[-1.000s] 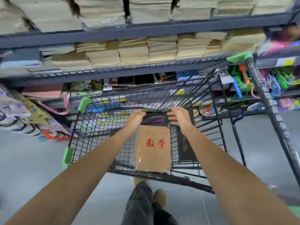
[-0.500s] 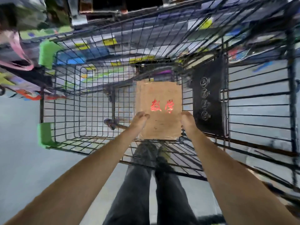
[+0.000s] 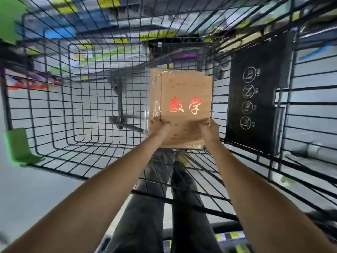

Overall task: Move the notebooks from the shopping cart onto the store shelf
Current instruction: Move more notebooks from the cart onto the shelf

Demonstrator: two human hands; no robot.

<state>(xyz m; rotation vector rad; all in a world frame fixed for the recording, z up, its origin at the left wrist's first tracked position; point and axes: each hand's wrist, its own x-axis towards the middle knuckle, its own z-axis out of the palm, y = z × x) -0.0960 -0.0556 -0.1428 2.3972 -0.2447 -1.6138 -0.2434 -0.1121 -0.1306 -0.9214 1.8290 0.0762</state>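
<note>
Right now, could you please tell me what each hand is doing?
Left hand: grips the notebooks.
Right hand: grips the notebooks too.

Brown notebooks (image 3: 186, 92), apparently plastic-wrapped, inside cart (image 3: 73, 110)

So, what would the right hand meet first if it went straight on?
The right hand grips the notebooks; beyond them, probably the far wire wall of the shopping cart, though depth is unclear.
</note>
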